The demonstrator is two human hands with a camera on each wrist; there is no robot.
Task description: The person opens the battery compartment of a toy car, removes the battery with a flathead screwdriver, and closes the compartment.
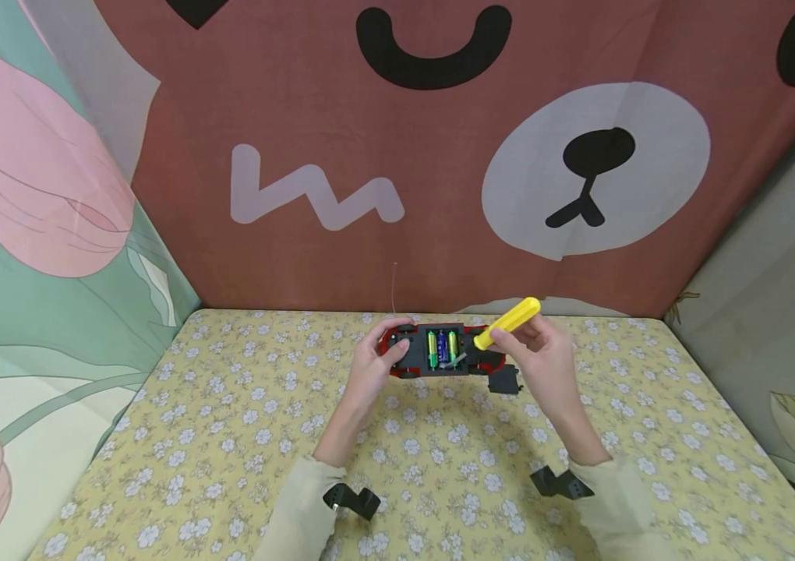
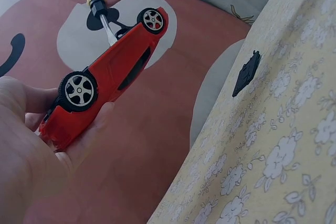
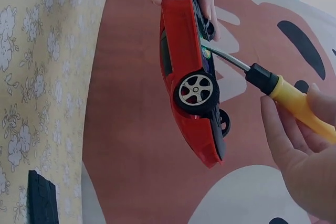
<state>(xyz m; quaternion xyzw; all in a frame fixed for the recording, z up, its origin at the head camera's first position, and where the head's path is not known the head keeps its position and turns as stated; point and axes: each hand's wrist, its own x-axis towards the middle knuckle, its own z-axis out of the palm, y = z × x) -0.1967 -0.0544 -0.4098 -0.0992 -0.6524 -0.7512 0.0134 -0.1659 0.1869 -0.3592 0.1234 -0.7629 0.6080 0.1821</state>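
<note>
A red toy car (image 2: pixel 113 74) is held upside down above the table, its black underside facing up in the head view. My left hand (image 1: pixel 372 354) grips one end of it, thumb across the underside. Three batteries (image 1: pixel 443 348), two green and one blue, sit side by side in the open battery compartment. My right hand (image 1: pixel 545 358) holds a screwdriver (image 1: pixel 510 322) by its yellow handle. In the right wrist view the metal shaft (image 3: pixel 231 59) reaches into the compartment, its tip at the batteries.
A black battery cover (image 1: pixel 505 379) lies on the table, below the car's right end in the head view. The table wears a yellow flowered cloth (image 1: pixel 411 483). Behind it hangs a brown curtain (image 1: pixel 299 257) with a bear print. A thin antenna wire (image 1: pixel 393 288) rises near my left hand.
</note>
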